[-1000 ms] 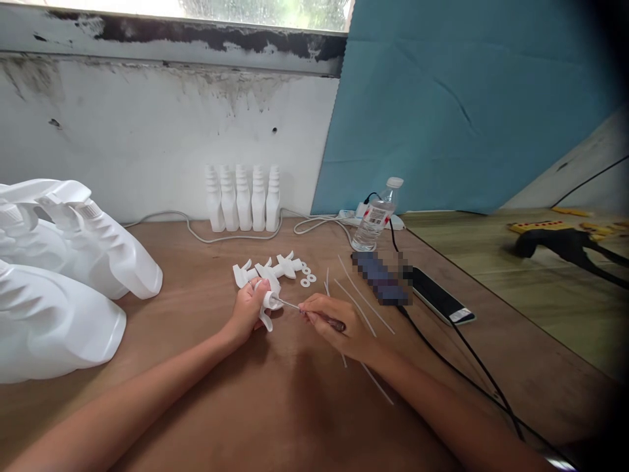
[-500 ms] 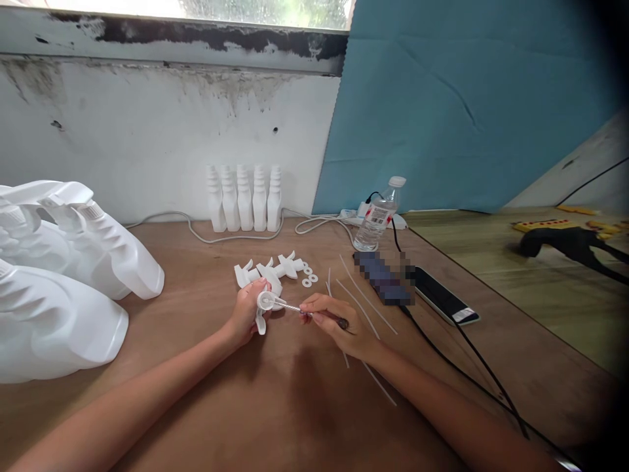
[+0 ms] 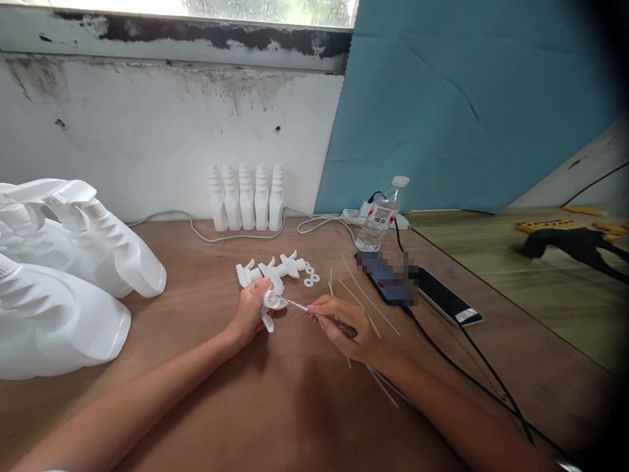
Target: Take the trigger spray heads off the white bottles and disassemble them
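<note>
My left hand [image 3: 251,305] is closed around a white spray head [image 3: 268,317], its round opening turned toward the right. In my right hand [image 3: 344,324] is a screwdriver [image 3: 298,306] with a thin metal shaft and a dark handle. The shaft's tip meets the edge of the spray head's opening; whether it reaches inside is too small to tell. Other white spray heads [image 3: 289,264] lie just behind my left hand. Several white washers [image 3: 308,282] rest beside them. Thin clear tubes [image 3: 361,298] are spread around my right hand.
Large white spray bottles [image 3: 118,246] lie at the left. Several small white bottles [image 3: 246,203] stand against the wall. A water bottle [image 3: 377,219], two phones [image 3: 388,278] [image 3: 445,296] and cables [image 3: 437,354] occupy the right side of the brown table [image 3: 196,406].
The spray head in my left hand has turned slightly. The screwdriver and my right hand have shifted a little to the right, and its tip has drawn back toward the opening's edge.
</note>
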A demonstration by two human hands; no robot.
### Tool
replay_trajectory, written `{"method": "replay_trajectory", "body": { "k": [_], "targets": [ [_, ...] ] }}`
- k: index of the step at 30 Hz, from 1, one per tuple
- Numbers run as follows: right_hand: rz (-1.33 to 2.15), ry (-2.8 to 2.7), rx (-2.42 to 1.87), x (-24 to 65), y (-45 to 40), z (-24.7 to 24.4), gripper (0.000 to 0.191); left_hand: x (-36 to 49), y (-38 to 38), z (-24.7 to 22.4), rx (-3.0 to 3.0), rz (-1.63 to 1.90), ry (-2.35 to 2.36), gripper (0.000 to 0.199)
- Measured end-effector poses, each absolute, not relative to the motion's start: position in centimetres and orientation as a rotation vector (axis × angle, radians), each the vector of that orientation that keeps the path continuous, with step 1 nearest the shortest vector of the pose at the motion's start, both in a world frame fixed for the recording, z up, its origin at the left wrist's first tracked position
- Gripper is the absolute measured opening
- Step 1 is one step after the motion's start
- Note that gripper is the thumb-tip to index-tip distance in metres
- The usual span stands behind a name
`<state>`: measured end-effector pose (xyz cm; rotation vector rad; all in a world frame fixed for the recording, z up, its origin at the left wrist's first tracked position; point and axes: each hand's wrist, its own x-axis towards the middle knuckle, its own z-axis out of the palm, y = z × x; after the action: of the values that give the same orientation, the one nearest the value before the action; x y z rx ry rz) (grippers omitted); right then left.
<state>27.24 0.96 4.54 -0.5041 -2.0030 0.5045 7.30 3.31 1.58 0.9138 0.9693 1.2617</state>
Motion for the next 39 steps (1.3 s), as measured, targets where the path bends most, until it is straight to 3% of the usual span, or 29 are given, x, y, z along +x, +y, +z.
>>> {"method": "replay_trajectory", "body": {
  "k": [19,32,39],
  "targets": [
    [0.295,-2.127,-0.425,27.2,1.1,4.9,0.035,7.4,3.4,0.9,1.015,1.265,1.001,0.041],
    [1.259,-1.594,-0.704,28.0,2.1,5.1,0.014,7.4,3.2,1.3,1.009,1.203,0.997,0.041],
    [1.251,-1.712,-0.769,28.3,2.2,5.9,0.015,7.2,3.4,1.5,0.983,1.191,0.999,0.041]
  ]
}}
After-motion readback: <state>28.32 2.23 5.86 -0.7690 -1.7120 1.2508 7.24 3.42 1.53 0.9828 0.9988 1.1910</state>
